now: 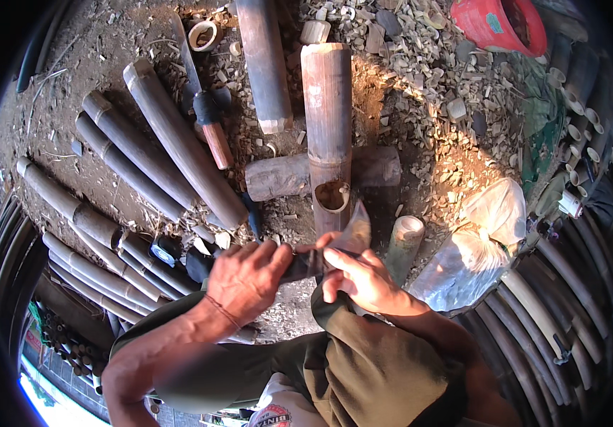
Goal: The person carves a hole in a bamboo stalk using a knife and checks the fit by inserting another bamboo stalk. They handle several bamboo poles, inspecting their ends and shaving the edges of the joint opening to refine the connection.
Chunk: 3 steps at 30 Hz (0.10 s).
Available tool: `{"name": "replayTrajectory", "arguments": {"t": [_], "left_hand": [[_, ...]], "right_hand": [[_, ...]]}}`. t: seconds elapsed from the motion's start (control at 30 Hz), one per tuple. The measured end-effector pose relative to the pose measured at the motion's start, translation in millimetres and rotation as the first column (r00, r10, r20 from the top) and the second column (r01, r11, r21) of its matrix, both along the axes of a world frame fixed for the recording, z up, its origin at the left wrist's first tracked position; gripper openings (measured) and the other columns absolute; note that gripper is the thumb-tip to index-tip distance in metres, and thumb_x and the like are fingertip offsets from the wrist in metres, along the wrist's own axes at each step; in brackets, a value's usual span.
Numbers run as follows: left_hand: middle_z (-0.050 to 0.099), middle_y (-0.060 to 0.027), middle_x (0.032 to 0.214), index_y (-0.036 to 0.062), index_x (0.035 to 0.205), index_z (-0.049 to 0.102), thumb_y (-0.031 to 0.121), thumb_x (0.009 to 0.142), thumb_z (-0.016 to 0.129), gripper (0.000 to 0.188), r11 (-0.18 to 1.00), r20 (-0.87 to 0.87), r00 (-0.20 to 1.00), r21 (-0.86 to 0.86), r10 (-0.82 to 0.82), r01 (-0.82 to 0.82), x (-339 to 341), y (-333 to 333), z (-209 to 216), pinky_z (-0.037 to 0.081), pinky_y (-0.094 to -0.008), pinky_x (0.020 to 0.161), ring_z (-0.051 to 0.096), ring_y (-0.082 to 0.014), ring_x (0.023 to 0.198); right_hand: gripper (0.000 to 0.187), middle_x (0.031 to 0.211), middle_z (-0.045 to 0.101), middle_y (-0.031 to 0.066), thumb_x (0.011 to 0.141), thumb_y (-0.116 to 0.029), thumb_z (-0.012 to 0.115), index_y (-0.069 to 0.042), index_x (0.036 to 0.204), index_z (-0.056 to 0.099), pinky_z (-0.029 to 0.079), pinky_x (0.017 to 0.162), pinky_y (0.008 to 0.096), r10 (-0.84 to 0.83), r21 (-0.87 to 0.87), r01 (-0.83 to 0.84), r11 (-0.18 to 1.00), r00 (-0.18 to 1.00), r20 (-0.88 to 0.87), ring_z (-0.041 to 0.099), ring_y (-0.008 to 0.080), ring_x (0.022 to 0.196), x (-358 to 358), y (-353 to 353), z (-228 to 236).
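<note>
A thick bamboo tube points away from me, resting across a short log, with a cut opening in its upper side. Over its near end, a dark, flat, knife-like blade lies crosswise between my hands. My left hand is closed round the blade's left end, knuckles up. My right hand closes over its other end, thumb and fingers pressed together at the tube. A shiny pointed piece rises beyond my right fingers; whether it belongs to the blade is hidden.
A long knife with a wooden handle lies at the far left beside several bamboo tubes. A short bamboo piece and a tied plastic bag sit to the right. Shavings surround a red bucket. More bamboo poles line the right.
</note>
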<state>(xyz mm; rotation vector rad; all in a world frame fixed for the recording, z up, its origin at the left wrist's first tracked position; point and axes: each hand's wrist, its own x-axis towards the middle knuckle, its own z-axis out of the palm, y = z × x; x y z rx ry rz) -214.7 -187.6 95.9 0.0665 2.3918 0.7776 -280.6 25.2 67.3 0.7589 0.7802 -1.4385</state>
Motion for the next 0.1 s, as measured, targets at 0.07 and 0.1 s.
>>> {"name": "replayTrajectory", "arguments": {"t": [0.07, 0.1], "left_hand": [[0.061, -0.0092, 0.089, 0.0099, 0.102, 0.054, 0.013, 0.080, 0.060, 0.022, 0.993, 0.248, 0.962, -0.005, -0.110, 0.115, -22, -18, 4, 0.053, -0.0393, 0.067, 0.067, -0.0270, 0.081], [0.065, -0.0103, 0.094, 0.0104, 0.106, 0.055, 0.012, 0.079, 0.061, 0.028, 0.986, 0.376, 0.913, 0.016, -0.159, 0.165, -32, -26, 3, 0.054, -0.0388, 0.067, 0.068, -0.0277, 0.085]], "right_hand": [[0.033, 0.112, 0.063, 0.0090, 0.097, -0.023, 0.056, -0.008, 0.125, 0.049, 0.054, 0.058, 0.0309, -0.090, -0.055, 0.095, 0.994, 0.992, 0.094, 0.065, 0.0187, 0.062, 3, -10, -13], [0.036, 0.119, 0.062, 0.0107, 0.096, -0.024, 0.057, -0.008, 0.127, 0.048, 0.055, 0.058, 0.0320, -0.118, -0.085, 0.130, 0.988, 0.984, 0.130, 0.066, 0.0201, 0.063, 11, -14, -24]]}}
